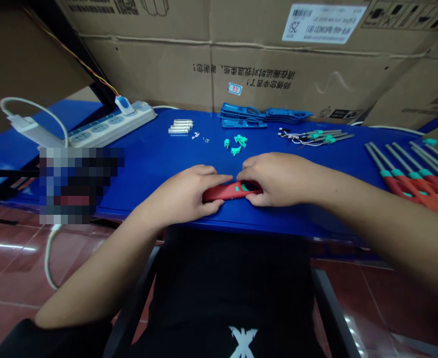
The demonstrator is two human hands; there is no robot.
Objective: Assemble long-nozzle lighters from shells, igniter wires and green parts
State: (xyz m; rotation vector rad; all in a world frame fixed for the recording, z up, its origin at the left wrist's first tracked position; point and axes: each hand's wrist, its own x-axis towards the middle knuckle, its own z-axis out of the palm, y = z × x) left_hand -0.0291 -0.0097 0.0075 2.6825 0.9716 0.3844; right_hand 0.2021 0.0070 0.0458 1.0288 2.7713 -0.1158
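Observation:
Between my two hands, just above the front of the blue table, is the red handle of a long-nozzle lighter with green parts showing. My left hand wraps its left end, thumb and fingers on opposite sides. On the right end my right hand is closed, fingers over the top edge and thumb below, close to the trigger opening. My palm hides whatever lies past that end. Behind the hands lie small green plastic pieces, including triggers. Further back are blue handle shells in a stack.
Clear cylinders and tiny parts lie back left. Metal lighter nozzles with wires are back right. Several red-handled lighters lie far right. A power strip stands left, beside a pixelated area. A cardboard box walls the back.

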